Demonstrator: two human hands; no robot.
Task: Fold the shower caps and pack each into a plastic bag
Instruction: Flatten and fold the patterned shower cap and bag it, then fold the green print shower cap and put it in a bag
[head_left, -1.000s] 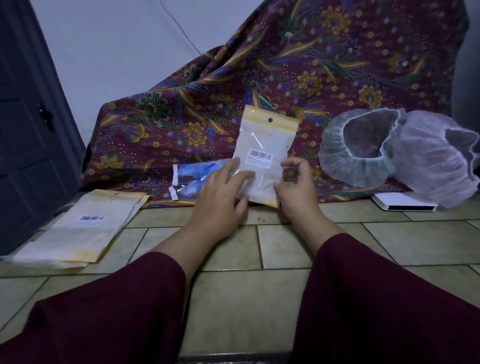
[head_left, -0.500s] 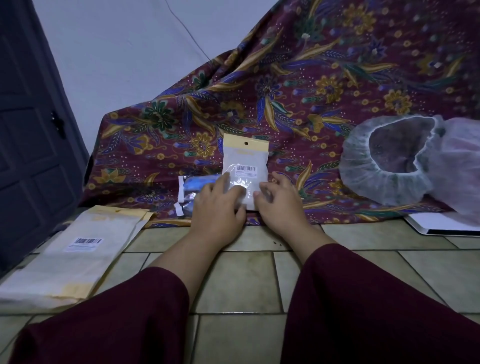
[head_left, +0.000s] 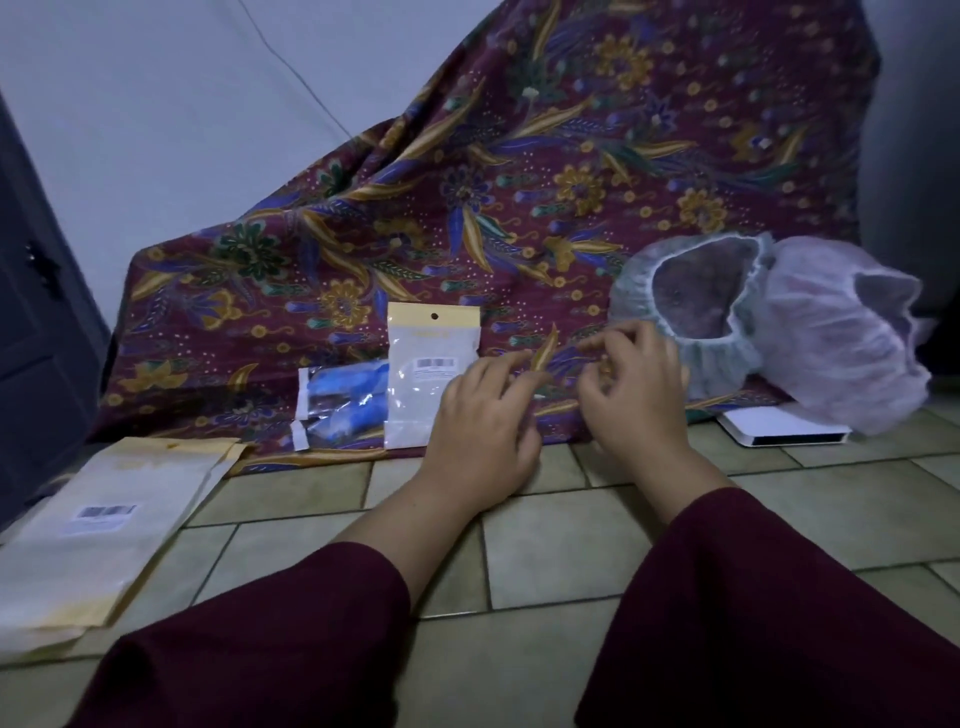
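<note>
Two maroon sleeves nearest. Left hand (head_left: 480, 415) and right hand (head_left: 631, 387) over tile floor's (head_left: 561, 551) far edge, fingers loosely curled, empty, between jobs I judge. Left near: stack of flat cream plastic bags (head_left: 104, 525), within reach. Farther: filled clear bag with cream header (head_left: 431, 379) leans on patterned maroon cloth (head_left: 571, 171), beside blue packet (head_left: 343, 400). Far right: pale blue shower cap (head_left: 691, 312) and white shower cap (head_left: 841, 338), unfolded, waiting.
</note>
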